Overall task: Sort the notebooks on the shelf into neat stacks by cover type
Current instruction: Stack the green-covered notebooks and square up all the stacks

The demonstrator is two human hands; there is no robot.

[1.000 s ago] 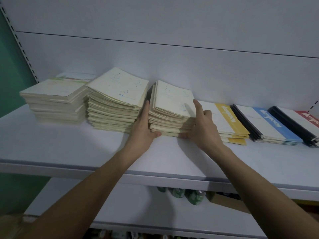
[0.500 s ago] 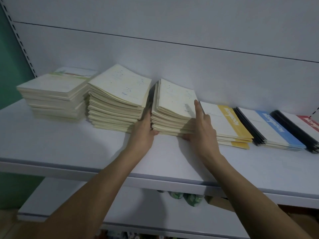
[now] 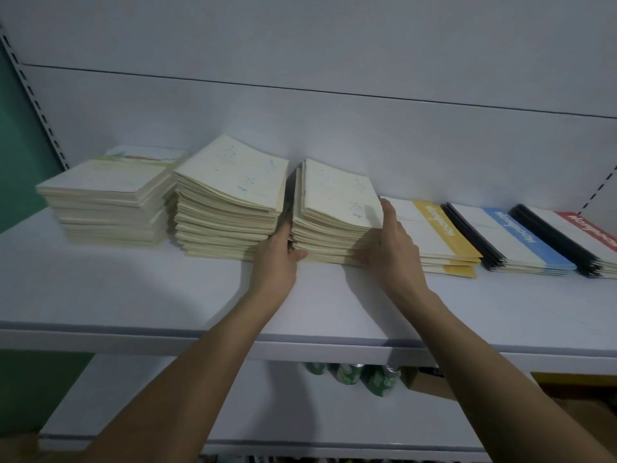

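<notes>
A stack of cream-covered notebooks point(image 3: 335, 198) sits mid-shelf, tilted up toward the back. My left hand point(image 3: 278, 259) presses its left side, fingers tucked into the gap beside a taller cream stack point(image 3: 230, 192), thumb at the bottom front. My right hand point(image 3: 390, 242) clasps the stack's right side, fingers reaching up to the top cover. To the right lie a yellow-banded stack point(image 3: 434, 228), a blue-banded stack point(image 3: 521, 238) and a red-banded stack point(image 3: 587, 228). At far left stands a cream stack with a green-printed cover point(image 3: 107, 192).
The white shelf point(image 3: 133, 295) has bare space in front of the stacks, up to its front edge. A white back panel rises behind. On the lower shelf are green cans point(image 3: 350, 375) and a cardboard box point(image 3: 427, 384).
Both hands have stayed on the middle cream stack; the left hand slid slightly deeper along its left side and the stack looks squared up. The view has shifted a little.
</notes>
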